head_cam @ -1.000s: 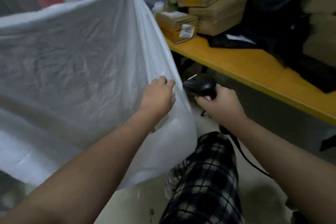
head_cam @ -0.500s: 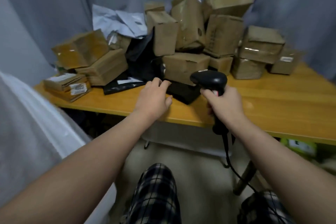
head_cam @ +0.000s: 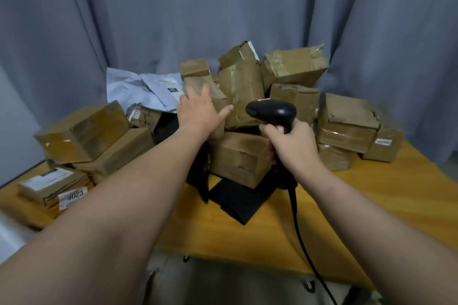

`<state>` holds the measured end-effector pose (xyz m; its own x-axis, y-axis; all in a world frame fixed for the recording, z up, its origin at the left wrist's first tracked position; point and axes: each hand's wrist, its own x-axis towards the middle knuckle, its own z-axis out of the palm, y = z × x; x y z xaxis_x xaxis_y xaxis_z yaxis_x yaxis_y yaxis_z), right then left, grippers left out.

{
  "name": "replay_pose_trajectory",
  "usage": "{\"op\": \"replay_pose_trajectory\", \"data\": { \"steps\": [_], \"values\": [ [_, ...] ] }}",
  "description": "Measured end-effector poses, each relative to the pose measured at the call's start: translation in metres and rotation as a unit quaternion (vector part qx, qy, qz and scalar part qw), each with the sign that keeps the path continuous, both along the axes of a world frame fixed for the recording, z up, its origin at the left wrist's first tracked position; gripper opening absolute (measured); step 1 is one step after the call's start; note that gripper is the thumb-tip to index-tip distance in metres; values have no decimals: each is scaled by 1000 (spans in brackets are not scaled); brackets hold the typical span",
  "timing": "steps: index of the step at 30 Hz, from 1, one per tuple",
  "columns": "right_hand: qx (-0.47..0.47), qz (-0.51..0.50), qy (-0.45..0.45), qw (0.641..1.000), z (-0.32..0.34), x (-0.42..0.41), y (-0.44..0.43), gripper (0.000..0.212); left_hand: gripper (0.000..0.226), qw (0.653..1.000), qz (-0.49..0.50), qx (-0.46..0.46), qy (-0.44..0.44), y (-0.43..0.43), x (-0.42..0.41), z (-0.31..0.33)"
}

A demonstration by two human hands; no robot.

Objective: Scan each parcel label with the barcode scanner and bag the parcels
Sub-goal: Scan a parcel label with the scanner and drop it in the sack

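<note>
Over the near edge of one wooden table, the right hand grips the single black barcode scanner by its handle, and its one cord trails down. Just beyond, one flat black parcel lies under a brown box. Farther in, the left hand is spread and holds nothing, at the heap of roughly a dozen cardboard parcels; contact is unclear. Two pale mailers lie behind, before a grey curtain.
</note>
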<state>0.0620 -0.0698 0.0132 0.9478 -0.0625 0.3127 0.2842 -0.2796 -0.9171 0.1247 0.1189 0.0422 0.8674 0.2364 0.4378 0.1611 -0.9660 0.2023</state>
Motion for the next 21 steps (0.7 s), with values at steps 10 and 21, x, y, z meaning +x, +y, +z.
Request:
{"op": "replay_pose_trajectory", "data": {
  "steps": [10,21],
  "values": [
    [11,-26,35,999,-10,32,-6,18,71,999,31,-29,21,-3,47,11],
    [25,1,30,999,-18,-21,1,15,56,947,-44,-278,-153,35,-43,12]
  ]
}}
